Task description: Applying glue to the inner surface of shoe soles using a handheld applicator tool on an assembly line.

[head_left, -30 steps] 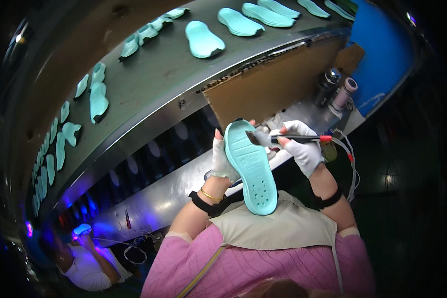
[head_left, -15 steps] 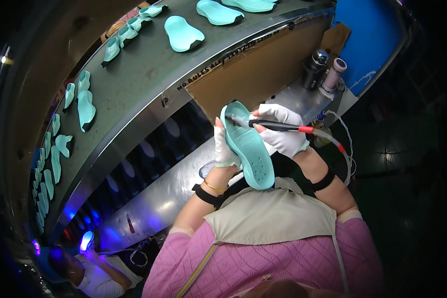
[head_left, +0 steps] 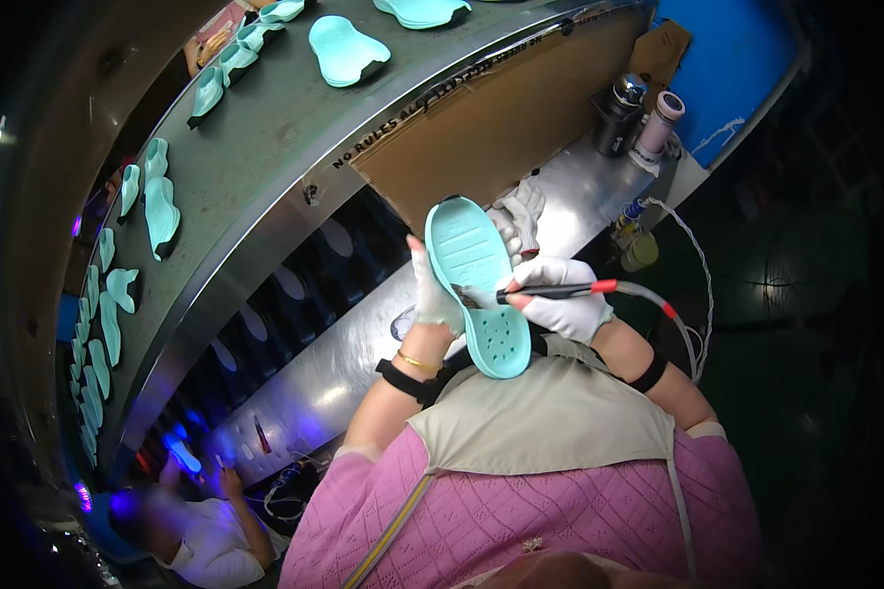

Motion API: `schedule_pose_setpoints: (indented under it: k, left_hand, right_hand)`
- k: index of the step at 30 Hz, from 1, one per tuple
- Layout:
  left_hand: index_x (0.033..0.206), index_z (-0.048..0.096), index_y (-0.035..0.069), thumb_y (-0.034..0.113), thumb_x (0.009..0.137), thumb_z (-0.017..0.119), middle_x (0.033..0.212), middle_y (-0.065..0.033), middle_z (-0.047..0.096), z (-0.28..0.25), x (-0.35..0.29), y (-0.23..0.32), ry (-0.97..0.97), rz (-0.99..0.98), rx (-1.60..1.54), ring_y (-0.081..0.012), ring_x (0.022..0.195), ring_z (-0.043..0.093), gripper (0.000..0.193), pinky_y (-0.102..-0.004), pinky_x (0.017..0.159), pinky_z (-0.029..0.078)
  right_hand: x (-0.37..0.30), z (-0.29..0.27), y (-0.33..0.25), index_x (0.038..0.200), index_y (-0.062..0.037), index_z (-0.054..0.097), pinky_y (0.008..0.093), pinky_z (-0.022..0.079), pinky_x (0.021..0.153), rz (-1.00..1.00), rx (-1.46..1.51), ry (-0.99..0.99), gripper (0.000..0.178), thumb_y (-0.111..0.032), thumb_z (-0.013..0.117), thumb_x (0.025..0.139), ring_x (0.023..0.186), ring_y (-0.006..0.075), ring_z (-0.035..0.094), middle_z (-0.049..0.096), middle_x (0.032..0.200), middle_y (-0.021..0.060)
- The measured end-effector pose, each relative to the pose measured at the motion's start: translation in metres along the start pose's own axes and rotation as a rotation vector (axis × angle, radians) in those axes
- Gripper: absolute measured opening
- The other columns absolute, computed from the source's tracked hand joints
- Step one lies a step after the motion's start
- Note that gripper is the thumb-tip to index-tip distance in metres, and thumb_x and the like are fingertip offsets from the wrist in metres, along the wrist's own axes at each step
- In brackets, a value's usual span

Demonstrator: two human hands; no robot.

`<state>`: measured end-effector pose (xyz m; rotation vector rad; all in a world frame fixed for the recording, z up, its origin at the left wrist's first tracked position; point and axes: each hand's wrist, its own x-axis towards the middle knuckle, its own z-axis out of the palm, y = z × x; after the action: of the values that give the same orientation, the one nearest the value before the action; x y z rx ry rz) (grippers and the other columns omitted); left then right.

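A turquoise foam shoe sole [head_left: 469,245], ridged inside at its far end and dotted with holes at its near end, is tilted in front of me. My left hand [head_left: 436,293], in a white glove with bare fingertips, grips its left edge. Gloved the same way, my right hand [head_left: 572,302] pinches a hose-fed brush [head_left: 550,292] with a black handle and red bands. The brush's bristles touch the sole near its middle. From the handle's rear a clear hose curves off to the right.
Rows of turquoise soles [head_left: 349,51] lie on a curved dark conveyor [head_left: 255,128]. Behind my hands are a cardboard sheet [head_left: 462,147], a loose pair of gloves [head_left: 523,211], a dark flask [head_left: 619,118] and a pink bottle [head_left: 660,128]. Another person [head_left: 211,530] works at lower left.
My right hand and the brush have moved nearer to me, from the sole's far end to its middle. The sole has turned slightly, and the view has shifted.
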<state>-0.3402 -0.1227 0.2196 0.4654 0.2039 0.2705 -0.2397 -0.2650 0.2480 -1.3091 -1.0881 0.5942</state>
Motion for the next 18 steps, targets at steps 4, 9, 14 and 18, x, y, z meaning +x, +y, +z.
schedule_pose_setpoints:
  k: [4,9,14,18]
  left_hand:
    - [0.134,0.031,0.007,0.080,0.069,0.029,0.127,-0.0146,0.046,-0.011,-0.021,-0.025,-0.041,-0.059,0.228,-0.0285,0.112,0.049,0.097,-0.0406,0.095,0.041]
    - [0.127,0.038,0.008,0.083,0.064,0.033,0.112,-0.0169,0.053,-0.007,-0.003,-0.031,0.119,-0.021,0.129,-0.0310,0.092,0.058,0.099,-0.0414,0.082,0.049]
    - [0.121,0.044,0.006,0.085,0.059,0.036,0.109,-0.0137,0.055,0.018,0.014,-0.022,0.061,0.198,-0.065,-0.0272,0.089,0.057,0.101,-0.0399,0.079,0.050]
    - [0.118,0.046,0.003,0.087,0.054,0.040,0.107,-0.0126,0.055,0.020,0.018,-0.011,-0.052,0.184,-0.190,-0.0248,0.092,0.056,0.106,-0.0382,0.077,0.050]
  right_hand:
    - [-0.011,-0.012,0.009,0.086,-0.0014,0.062,0.0232,0.047,0.073,0.126,0.064,0.065,0.010,-0.001,0.064,0.077,0.080,0.0088,0.059,0.064,0.087,0.0051]
    - [-0.013,-0.008,0.005,0.082,-0.0012,0.062,0.0221,0.047,0.073,0.259,0.268,0.041,0.009,0.000,0.067,0.074,0.078,0.0084,0.059,0.065,0.084,0.0049]
    - [-0.006,-0.011,0.005,0.083,-0.0015,0.060,0.0220,0.047,0.071,0.013,0.088,0.092,0.013,-0.001,0.069,0.073,0.076,0.0083,0.058,0.064,0.082,0.0046]
    - [-0.005,-0.012,-0.009,0.082,-0.0018,0.059,0.0226,0.047,0.069,0.071,0.181,-0.045,0.014,0.000,0.069,0.072,0.076,0.0084,0.058,0.064,0.082,0.0043]
